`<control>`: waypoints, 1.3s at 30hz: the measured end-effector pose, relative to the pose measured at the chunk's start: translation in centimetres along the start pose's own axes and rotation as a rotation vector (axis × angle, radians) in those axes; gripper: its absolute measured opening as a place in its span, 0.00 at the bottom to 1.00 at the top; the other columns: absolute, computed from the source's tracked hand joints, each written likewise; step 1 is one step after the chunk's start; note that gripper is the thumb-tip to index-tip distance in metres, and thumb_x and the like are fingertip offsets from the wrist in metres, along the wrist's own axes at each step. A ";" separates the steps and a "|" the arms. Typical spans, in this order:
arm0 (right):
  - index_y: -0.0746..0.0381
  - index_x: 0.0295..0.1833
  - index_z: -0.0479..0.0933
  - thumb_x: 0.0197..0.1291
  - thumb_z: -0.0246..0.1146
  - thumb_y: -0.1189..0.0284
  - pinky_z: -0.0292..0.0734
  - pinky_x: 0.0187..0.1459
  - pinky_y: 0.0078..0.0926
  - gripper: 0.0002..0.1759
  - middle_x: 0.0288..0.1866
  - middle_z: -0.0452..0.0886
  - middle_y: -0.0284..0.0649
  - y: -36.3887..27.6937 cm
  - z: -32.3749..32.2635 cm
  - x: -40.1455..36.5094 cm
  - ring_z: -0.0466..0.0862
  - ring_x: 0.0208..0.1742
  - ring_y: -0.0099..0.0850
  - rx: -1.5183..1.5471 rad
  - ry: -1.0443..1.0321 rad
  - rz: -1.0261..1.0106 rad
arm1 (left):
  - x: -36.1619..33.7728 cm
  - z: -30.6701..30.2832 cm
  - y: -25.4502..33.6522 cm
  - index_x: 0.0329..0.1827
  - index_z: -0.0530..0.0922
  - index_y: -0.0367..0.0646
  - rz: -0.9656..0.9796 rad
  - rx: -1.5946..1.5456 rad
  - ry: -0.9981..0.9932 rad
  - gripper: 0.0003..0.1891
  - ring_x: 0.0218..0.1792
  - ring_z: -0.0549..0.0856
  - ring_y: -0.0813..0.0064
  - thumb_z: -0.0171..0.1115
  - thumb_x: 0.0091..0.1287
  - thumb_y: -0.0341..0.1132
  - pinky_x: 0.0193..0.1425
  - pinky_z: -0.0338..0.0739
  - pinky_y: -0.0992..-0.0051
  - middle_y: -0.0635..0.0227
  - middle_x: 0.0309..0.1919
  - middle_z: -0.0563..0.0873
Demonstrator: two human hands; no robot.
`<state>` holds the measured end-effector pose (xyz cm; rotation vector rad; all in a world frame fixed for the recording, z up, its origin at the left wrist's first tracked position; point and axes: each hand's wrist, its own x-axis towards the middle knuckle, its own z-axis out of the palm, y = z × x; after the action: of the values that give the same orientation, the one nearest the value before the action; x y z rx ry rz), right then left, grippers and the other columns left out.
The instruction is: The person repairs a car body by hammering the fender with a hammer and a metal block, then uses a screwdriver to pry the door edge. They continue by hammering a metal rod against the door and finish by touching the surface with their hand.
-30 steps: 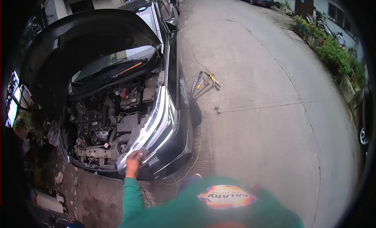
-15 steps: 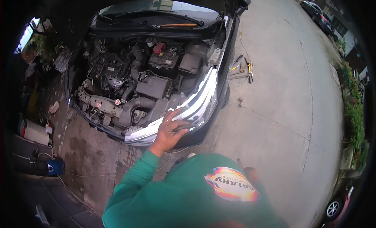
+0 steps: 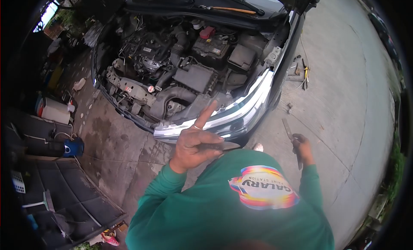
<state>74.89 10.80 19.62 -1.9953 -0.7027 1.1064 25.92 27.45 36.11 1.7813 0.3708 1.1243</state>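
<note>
Below centre of frame, our left hand [image 3: 194, 146] pinches a thin dark flat piece [image 3: 230, 145], likely keeping its edge free; at right, our right hand [image 3: 303, 148] grips a long grey strip [image 3: 287, 128].

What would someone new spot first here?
Probably the bright headlight at the car's front corner, near the exposed engine. Next, the colourful logo on the green shirt, low in the picture. The left hand pinches a thin flat piece near the headlight; the right hand holds a long flat tool.
</note>
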 end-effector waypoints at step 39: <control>0.68 0.89 0.60 0.72 0.58 0.61 0.67 0.84 0.50 0.44 0.90 0.56 0.69 -28.7 28.9 42.9 0.68 0.86 0.65 -1.222 0.102 -0.398 | 2.1 2.8 -21.5 0.64 0.83 0.35 -0.318 0.644 0.803 0.16 0.52 0.91 0.39 0.67 0.79 0.35 0.59 0.84 0.51 0.45 0.52 0.92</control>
<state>67.18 68.98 12.38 -2.6081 -1.9236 0.2716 34.10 37.84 18.82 1.6074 1.5822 1.5528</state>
